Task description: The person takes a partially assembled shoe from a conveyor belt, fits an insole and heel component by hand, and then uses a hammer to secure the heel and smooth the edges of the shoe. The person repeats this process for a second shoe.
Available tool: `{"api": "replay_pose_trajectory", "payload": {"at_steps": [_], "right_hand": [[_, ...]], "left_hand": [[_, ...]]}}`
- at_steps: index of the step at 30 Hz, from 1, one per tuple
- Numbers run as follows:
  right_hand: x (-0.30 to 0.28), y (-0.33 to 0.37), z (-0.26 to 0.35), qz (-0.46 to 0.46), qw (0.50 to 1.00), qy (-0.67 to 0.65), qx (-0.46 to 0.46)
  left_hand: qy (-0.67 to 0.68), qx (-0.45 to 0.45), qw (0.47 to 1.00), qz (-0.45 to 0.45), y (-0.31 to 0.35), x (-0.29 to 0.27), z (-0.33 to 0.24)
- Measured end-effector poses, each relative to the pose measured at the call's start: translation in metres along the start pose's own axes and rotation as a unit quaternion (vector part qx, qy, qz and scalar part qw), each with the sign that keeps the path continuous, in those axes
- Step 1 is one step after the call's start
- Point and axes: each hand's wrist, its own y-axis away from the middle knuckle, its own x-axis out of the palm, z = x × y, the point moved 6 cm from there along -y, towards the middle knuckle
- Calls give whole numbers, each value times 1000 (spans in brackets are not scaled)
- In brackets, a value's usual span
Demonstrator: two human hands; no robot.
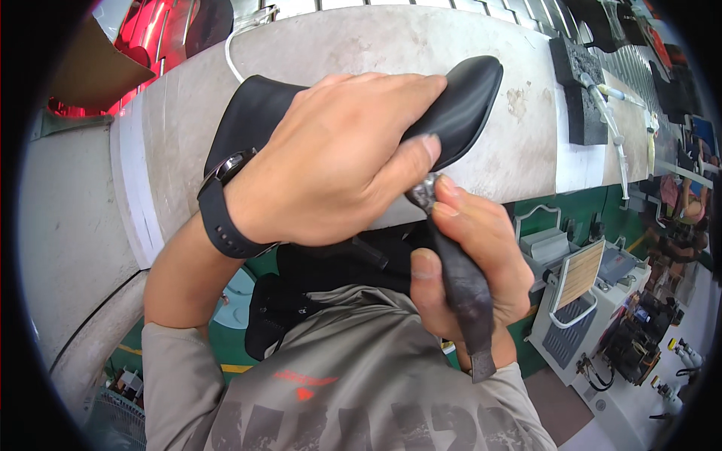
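Fingers [450, 201] of the right hand [481, 259] were closed round a dark hand tool [462, 282], the thumb pressed to one side of its thick, tapering handle and the other fingers wrapped round the opposite side. The tool slanted, its flat lower end near the person's grey shirt [342, 342] and its metallic upper end just beside the near edge of a black shoe [468, 98]; whether the metal touched the shoe could not be told. The shoe lay at the near part of a pale, stained worktable [519, 45], its smooth, rounded toe pointing up and to the right, its broader part to the left. Across its middle went the left hand [338, 154], holding it, with the thumb along the near side and the other fingers bent over the far side, their tips partly hidden; how firmly they gripped could not be told. A black watch [226, 225] circled the left wrist. At the right of the worktable stood a dark, rough block [583, 98], with a slim white tool [613, 124] lying against it. A white cable [229, 51] curved onto the far edge, and beyond the near edge, to the right, a pale machine [549, 248] stood on a green floor [556, 210].
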Motion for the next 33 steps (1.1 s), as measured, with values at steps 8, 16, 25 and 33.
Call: {"api": "replay_pose_trajectory", "payload": {"at_steps": [8,16,25,33], "right_hand": [[22,11,14,67,995,-71,23],[-14,15,-3,-85,996,-13,-6],[19,13,12,23,997,-72,-15],[-20,17,-17,-134,987,-84,29]], "left_hand": [[-14,-39,999,-22,-3,3,2],[-19,-24,999,-36,-2,4,-2],[45,-36,998,-24,-5,5,6],[-62,10,993,99,-24,14,-9]]}}
